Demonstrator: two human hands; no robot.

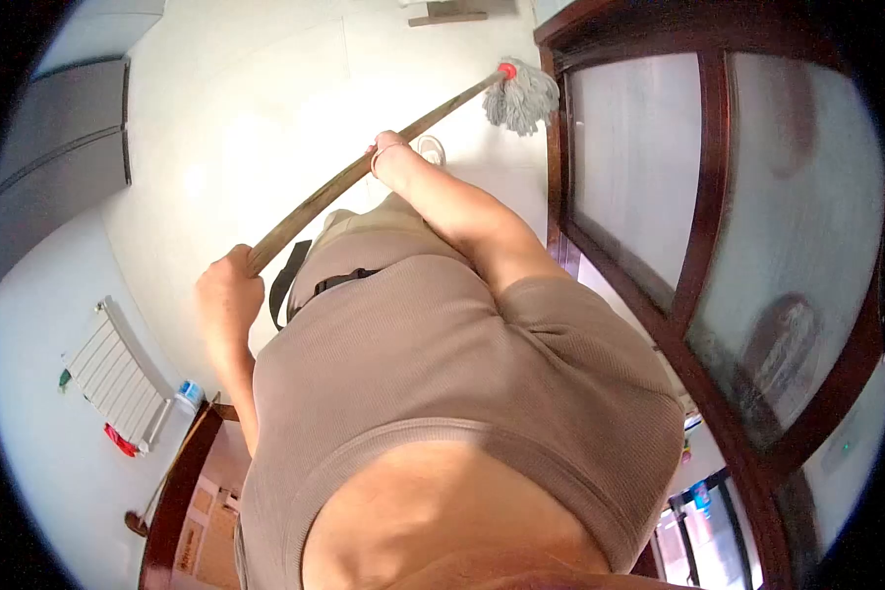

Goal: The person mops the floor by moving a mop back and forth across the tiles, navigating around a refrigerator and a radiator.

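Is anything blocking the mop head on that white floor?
Nothing visible lies by the mop head; only the dark wooden door frame stands close on its right. The left hand and right hand grip the handle directly.

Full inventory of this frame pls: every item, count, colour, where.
mop: 1, wooden handle, grey strands, red collar; head on the floor, top centre
floor: white; top
door: 1, dark red-brown frame, frosted panes; right
radiator: 1, white; left wall
bottle: 1, blue cap; beside radiator
cabinet: 1, grey; top left
shirt: taupe; centre
left hand: closed on handle's end
right hand: closed on handle, nearer the head
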